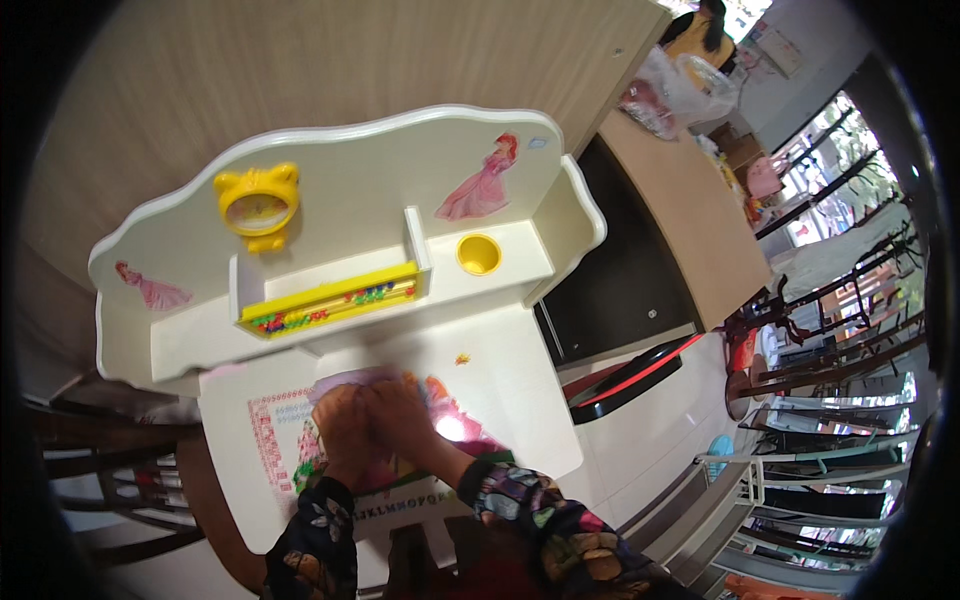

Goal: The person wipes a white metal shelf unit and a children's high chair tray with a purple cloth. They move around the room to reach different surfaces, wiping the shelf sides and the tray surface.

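Both hands are together over the printed top of a white child's desk. My left hand and my right hand touch each other, fingers curled in on a thin, purplish cloth or film. The fingertips are hidden and blurred, so the exact hold of each is unclear. Beneath them the desktop bears a colourful princess picture, letters and a printed border. Beyond the hands stands the desk's white shelf unit with a yellow-framed bead abacus, a yellow round cup or cup insert and a yellow bear-shaped clock.
A wooden panel rises behind the desk. To the right are a black and wood cabinet, a plastic bag, and several chairs and racks. A dark wooden chair stands at the left. Another person is at the far top right.
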{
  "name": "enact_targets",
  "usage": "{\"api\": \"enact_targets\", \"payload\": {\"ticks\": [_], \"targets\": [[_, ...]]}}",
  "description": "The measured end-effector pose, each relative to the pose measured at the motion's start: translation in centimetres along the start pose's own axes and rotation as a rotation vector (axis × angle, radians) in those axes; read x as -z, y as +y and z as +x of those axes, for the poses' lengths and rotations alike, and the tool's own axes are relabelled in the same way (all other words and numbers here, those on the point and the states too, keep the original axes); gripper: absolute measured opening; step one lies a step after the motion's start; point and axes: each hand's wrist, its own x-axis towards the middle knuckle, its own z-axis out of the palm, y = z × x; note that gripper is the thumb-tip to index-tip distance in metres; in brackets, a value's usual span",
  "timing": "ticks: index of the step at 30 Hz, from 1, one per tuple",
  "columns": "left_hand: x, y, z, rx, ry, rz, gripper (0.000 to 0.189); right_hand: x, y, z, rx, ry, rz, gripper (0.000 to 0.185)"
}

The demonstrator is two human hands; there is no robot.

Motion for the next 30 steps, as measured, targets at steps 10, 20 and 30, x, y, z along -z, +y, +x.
{"api": "enact_targets", "payload": {"ticks": [10,20,30], "targets": [[-1.2,0.3,4.9,0.068,-0.095,0.054,0.036,-0.7,2.5,4.0,-0.095,-0.08,-0.175,0.042],[2.1,3.2,-5.1,-0.153,-0.131,-0.055,0.035,1.3,-3.2,-7.4,-0.198,0.053,-0.159,0.036],[7.1,3.7,-14.3,-0.234,-0.34,-0.142,0.041,1.6,-10.6,-16.7,-0.235,0.151,-0.149,0.036]]}}
